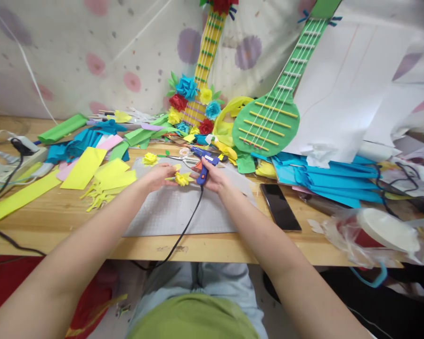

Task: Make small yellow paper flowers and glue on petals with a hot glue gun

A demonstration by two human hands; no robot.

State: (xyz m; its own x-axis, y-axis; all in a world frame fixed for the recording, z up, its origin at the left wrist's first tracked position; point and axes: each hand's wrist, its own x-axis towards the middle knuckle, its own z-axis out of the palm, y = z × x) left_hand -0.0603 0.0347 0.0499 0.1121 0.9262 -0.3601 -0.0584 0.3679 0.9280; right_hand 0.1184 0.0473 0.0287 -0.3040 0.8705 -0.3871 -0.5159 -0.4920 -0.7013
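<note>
My left hand (159, 177) holds a yellow paper flower (183, 178) by its base, its petals facing toward the right. Closed around a blue glue gun (202, 173), my right hand (214, 176) is just right of the flower, and the gun's black cord (189, 221) runs down over the table edge. Both hands are above a grey cutting mat (183, 216). A second yellow paper flower (150, 159) lies on the mat beyond my left hand. Scissors (182, 159) rest behind the hands, partly covered by the glue gun.
Yellow crepe paper strips (85, 167) and blue paper pieces (86, 141) spread over the left. A green paper instrument (268, 122) and a flower-trimmed yellow one (205, 61) lean at the back. At right are a phone (280, 207), folded blue paper (325, 176) and a plastic-wrapped container (385, 230).
</note>
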